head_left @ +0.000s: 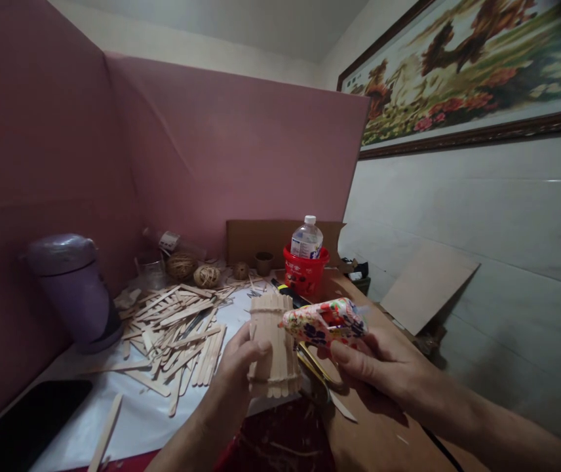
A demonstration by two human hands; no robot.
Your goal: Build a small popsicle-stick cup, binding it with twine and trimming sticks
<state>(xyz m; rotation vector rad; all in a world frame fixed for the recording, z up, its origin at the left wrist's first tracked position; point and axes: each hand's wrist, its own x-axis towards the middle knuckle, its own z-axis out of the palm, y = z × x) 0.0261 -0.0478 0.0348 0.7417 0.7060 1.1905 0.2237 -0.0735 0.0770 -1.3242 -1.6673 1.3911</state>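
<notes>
My left hand (239,367) is closed round a small upright cylinder of wooden craft sticks (273,351), banded with twine near its top and bottom. In my right hand (369,364) is a glue gun (327,321) with a colourful floral pattern, a clear stick poking from its back end. The gun's nozzle points left and is at the cylinder's upper right side; whether it touches, I cannot tell. Just below the gun lie scissors with yellow handles (317,367), partly hidden by the cylinder.
Loose craft sticks (182,328) are heaped on white paper at left. A purple tumbler (74,295) and a black phone (29,419) stand and lie further left. Twine balls (206,276) sit behind. A red bucket (305,272) holds a plastic bottle (307,239). A black cord (442,449) runs at lower right.
</notes>
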